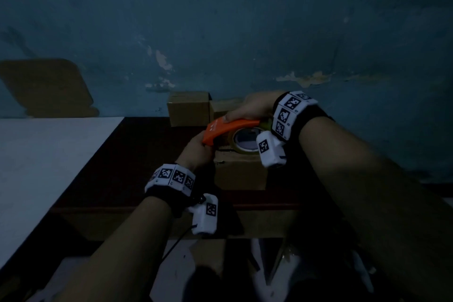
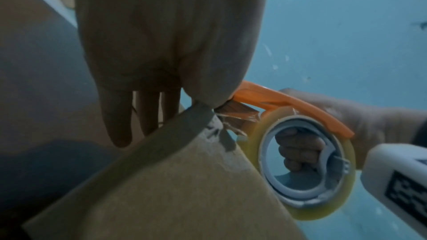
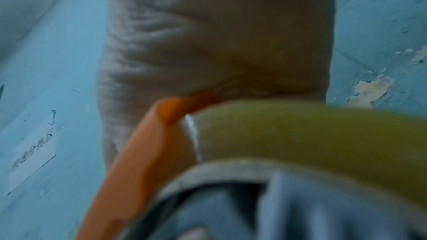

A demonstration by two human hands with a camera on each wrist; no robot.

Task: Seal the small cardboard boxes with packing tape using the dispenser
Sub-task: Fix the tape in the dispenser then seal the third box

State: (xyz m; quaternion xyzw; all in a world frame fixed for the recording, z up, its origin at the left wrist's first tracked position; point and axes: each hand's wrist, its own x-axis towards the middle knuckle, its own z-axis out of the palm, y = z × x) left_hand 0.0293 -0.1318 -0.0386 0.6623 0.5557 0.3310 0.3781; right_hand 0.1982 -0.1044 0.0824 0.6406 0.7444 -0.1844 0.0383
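A small cardboard box (image 1: 240, 175) stands on the dark table (image 1: 147, 154). On its top rests the orange tape dispenser (image 1: 229, 129) with a yellowish tape roll (image 1: 245, 144). My right hand (image 1: 248, 108) grips the dispenser from above; in the left wrist view its fingers (image 2: 298, 152) curl through the roll's core. My left hand (image 1: 198, 151) is at the box's left top edge, just under the dispenser's front end. Its fingers (image 2: 117, 121) lie straight down the box's side (image 2: 184, 189) and its thumb presses at the corner where a short wrinkled stretch of tape (image 2: 235, 115) leaves the dispenser.
Two more cardboard boxes (image 1: 188, 108) (image 1: 226, 105) stand behind, against the blue wall. A white surface (image 1: 49, 154) adjoins the dark table on the left. A flat brown cardboard piece (image 1: 46, 88) leans on the wall at far left.
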